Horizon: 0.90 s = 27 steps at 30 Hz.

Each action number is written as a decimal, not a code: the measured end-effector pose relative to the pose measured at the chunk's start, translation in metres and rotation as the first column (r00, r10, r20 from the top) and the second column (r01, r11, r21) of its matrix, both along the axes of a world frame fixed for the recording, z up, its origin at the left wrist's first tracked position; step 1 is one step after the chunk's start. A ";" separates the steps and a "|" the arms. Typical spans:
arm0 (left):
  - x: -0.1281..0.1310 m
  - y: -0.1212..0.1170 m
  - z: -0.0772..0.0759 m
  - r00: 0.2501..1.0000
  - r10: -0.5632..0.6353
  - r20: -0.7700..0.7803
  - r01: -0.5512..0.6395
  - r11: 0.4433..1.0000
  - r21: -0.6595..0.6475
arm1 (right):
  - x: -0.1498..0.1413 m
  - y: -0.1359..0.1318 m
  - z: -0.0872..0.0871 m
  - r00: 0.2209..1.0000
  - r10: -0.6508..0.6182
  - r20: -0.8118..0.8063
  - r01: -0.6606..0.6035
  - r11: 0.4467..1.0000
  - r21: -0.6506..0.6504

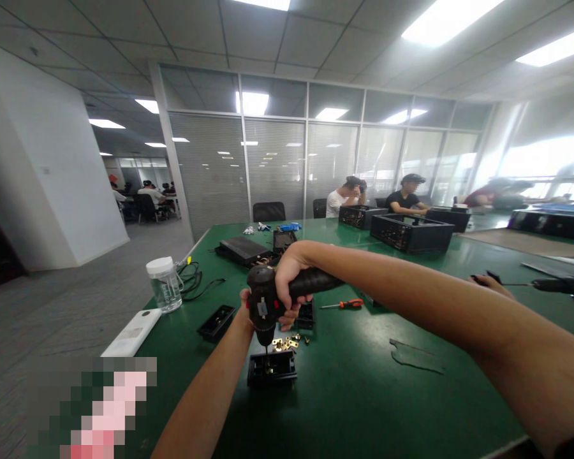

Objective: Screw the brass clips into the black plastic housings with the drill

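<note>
A black cordless drill (262,299) points straight down, its bit over or in a small black plastic housing (272,371) near the table's front edge. My right hand (291,274) is wrapped round the drill's handle from above, the arm reaching in from the right. My left hand (245,307) closes on the side of the drill body; the drill hides most of its fingers. Brass-coloured terminal pieces and screws (286,344) lie just behind the housing. Another black housing (306,313) sits behind them, partly covered by my hands, and one more black housing (217,322) lies to the left.
An orange-handled screwdriver (348,305) lies right of the drill. To the left are a clear bottle (166,290), a white device (132,333) and black cables (196,280). Large black cases (411,234) stand farther back. Another person's hand (497,285) and a second drill (562,285) are at right.
</note>
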State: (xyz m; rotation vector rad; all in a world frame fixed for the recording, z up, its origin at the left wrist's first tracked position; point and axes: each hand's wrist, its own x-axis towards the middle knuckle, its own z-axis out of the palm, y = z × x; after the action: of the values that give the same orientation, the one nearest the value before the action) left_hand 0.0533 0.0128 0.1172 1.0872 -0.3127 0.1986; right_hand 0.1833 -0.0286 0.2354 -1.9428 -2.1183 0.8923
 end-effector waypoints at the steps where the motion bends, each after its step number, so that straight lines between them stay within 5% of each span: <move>1: 0.000 -0.001 0.000 1.000 0.006 0.018 -0.006 1.000 0.005 | 0.000 0.000 0.001 1.000 0.004 0.003 -0.004 1.000 0.000; 11: 0.002 0.005 -0.004 0.993 0.106 0.059 -0.111 0.990 0.089 | -0.002 -0.008 0.007 0.999 0.033 0.010 -0.033 0.999 0.005; 27: 0.000 0.015 -0.011 0.997 -0.080 -0.020 0.079 0.996 -0.040 | 0.000 -0.013 -0.002 0.999 0.014 -0.042 -0.012 0.999 0.045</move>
State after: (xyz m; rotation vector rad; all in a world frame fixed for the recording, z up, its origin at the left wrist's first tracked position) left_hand 0.0530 0.0275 0.1063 1.0353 -0.3308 0.1211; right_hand 0.1834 -0.0414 0.2329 -1.8738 -2.1111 0.8728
